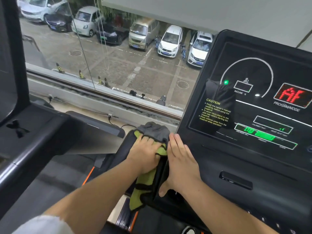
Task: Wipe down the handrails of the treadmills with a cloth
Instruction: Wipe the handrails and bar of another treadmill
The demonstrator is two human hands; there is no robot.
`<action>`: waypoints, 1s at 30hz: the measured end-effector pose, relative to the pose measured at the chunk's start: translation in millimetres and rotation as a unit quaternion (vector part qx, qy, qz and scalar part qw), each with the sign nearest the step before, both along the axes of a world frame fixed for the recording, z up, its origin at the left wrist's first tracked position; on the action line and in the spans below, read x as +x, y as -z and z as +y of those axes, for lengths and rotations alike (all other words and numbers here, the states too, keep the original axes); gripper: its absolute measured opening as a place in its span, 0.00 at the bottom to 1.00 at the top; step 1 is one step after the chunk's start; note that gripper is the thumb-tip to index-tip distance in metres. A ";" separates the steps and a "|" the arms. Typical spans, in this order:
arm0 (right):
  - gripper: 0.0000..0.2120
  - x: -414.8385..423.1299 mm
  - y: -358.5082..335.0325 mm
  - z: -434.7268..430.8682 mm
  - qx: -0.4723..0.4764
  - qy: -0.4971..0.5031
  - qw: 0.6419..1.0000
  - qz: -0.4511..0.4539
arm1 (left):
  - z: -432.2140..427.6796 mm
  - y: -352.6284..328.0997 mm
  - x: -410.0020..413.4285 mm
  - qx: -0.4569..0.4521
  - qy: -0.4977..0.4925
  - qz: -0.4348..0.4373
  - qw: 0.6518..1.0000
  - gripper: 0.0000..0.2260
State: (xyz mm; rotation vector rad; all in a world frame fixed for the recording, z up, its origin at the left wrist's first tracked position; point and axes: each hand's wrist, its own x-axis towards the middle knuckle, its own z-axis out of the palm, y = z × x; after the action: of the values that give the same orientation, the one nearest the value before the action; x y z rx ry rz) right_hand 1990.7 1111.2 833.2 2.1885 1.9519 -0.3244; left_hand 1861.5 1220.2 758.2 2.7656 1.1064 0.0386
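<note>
A: While the left hand (146, 154) presses the cloth (152, 130) onto the left handrail (119, 156), fingers spread and fairly straight, how far along is this?

B: Partway at best, I'd judge. The cloth lies draped along that rail, just beside the console (253, 157), grey end up top, green end trailing toward the person. The right hand (181, 166) holds nothing: it rests flat on the console's edge, fingers straight, thumb hooked over the rim.

A: What's left?

B: This machine's other rail is out of view, so I can't tell. The neighbouring treadmill (42, 132) probably still needs wiping, though dark plastic shows no marks.
</note>
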 end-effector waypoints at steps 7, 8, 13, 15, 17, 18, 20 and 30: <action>0.83 1.6 -2.5 -2.9 0.008 0.003 1.000 0.010 | -28.2 2.7 12.0 0.010 -0.053 -0.054 0.997 0.27; 0.83 2.4 -2.1 -2.7 0.006 0.005 1.000 0.017 | -45.2 2.6 0.5 -0.001 -0.048 -0.043 0.998 0.30; 0.83 3.6 0.5 -0.7 0.000 0.007 1.000 0.027 | -65.5 7.1 -35.0 -0.015 -0.034 -0.019 0.999 0.31; 0.83 2.0 0.9 -1.6 0.001 0.011 0.999 0.031 | -38.7 9.4 -23.7 -0.013 -0.022 -0.010 1.000 0.32; 0.83 1.1 0.4 -1.9 0.008 0.016 1.000 0.024 | -9.5 9.4 -3.1 0.000 -0.018 -0.025 1.000 0.31; 0.83 0.3 -0.1 -1.2 0.006 0.018 1.000 0.019 | 1.1 7.3 5.0 -0.005 -0.025 -0.030 0.999 0.30; 0.84 -2.2 -1.1 -0.1 -0.001 0.019 1.000 0.004 | 7.7 5.5 10.3 -0.020 -0.042 -0.049 0.998 0.29; 0.85 -6.4 -1.9 1.1 0.002 0.024 1.000 0.003 | -53.3 2.1 -27.3 -0.038 -0.029 -0.009 0.999 0.32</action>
State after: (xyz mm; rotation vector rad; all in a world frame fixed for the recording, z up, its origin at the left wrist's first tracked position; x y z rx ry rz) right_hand 1984.3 1112.4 835.2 2.2428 1.9074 -0.3345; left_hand 1834.2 1166.9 756.1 2.6626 1.1582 0.0272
